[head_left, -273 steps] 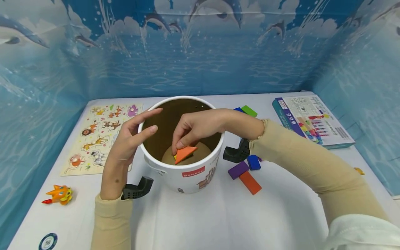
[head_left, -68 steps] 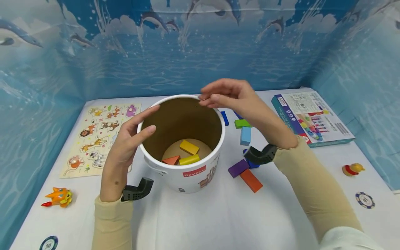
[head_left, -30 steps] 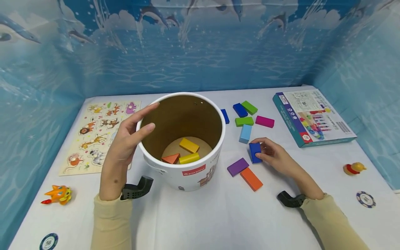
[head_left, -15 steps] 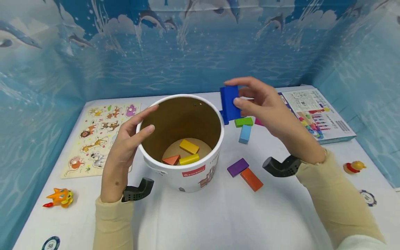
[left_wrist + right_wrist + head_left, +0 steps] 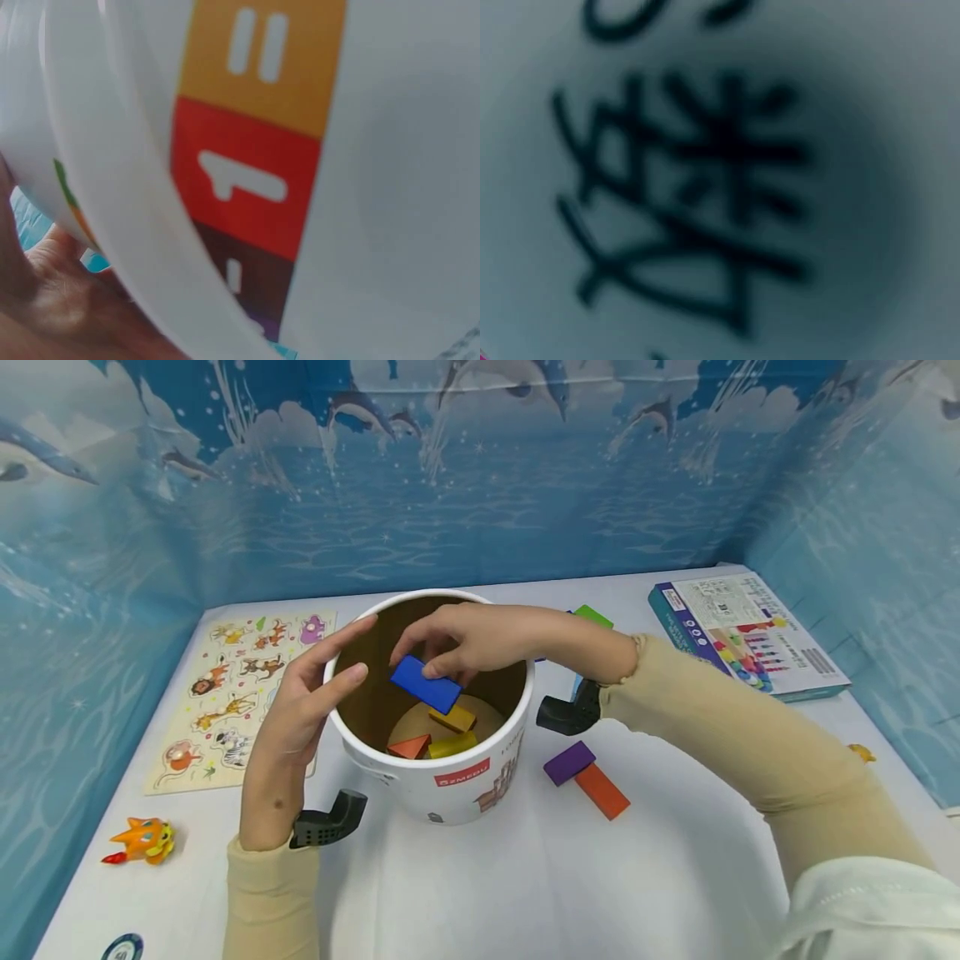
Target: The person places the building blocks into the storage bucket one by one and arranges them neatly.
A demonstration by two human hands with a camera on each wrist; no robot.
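A white bucket (image 5: 450, 793) with a brown inside stands at the table's middle in the head view. My right hand (image 5: 480, 639) reaches over its right rim and pinches a blue block (image 5: 426, 683) inside it, above the bottom. Under that block lie a yellow block (image 5: 453, 718), a yellow cylinder (image 5: 453, 745) and an orange triangular block (image 5: 409, 747). My left hand (image 5: 303, 702) rests at the bucket's left rim, thumb and forefinger extended over the opening. In the left wrist view the bucket's printed wall (image 5: 390, 172) fills most of the picture; the right wrist view shows blurred dark lettering (image 5: 727, 150).
Right of the bucket lie a purple block (image 5: 569, 763) and an orange block (image 5: 602, 791); a green block (image 5: 594, 615) shows behind my right arm. An animal puzzle board (image 5: 225, 710) and an orange toy (image 5: 142, 841) lie left. A flat box (image 5: 750, 631) sits back right.
My right hand has picked up the blue block from the table right of the bucket, lifted it over the rim and brought it inside. My left hand has stayed at the rim.
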